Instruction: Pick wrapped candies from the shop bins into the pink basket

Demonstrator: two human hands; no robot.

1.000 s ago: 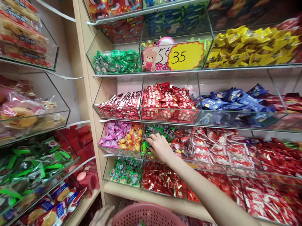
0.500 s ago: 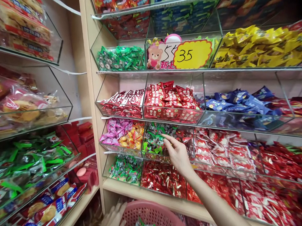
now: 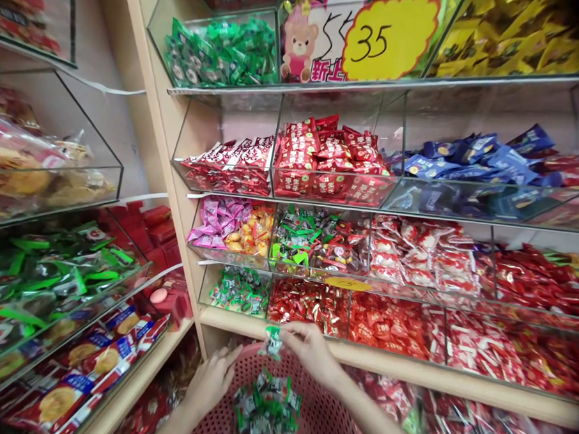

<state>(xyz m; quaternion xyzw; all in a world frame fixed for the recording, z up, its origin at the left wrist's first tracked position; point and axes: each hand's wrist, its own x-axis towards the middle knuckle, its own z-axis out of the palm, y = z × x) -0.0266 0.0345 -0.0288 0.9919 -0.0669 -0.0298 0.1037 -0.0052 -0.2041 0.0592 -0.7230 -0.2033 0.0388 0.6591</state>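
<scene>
Hands, 2 in number, show in the head view, at a pink perforated basket (image 3: 321,423). Right hand (image 3: 307,349): thumb and fingertips pinched together on 1 small wrapped candy (image 3: 273,341), green and white; no other item is seen in its grasp. Left hand (image 3: 213,373): fingers extended and loosely together, placed at the left part of the basket rim; whether it grips that rim cannot be determined.

Position of the candy: at the fingertips of the right hand, on their left side, near the far rim of the basket and above a heap of similar wrapped candies (image 3: 266,408) as seen in this view. Right hand is the nearer, being in contact; left hand is apart from the candy, lower and to its left. Long axis of the candy appears roughly upright with a slight lean; the wrapper is blurred, so this is not certain. Clearance between candy and rim cannot be read.

Beyond the basket, a wooden shelf (image 3: 407,369) runs across. On it, green candies (image 3: 241,291) fill the leftmost bin, with red candies (image 3: 309,304) in the bin just beside.
</scene>
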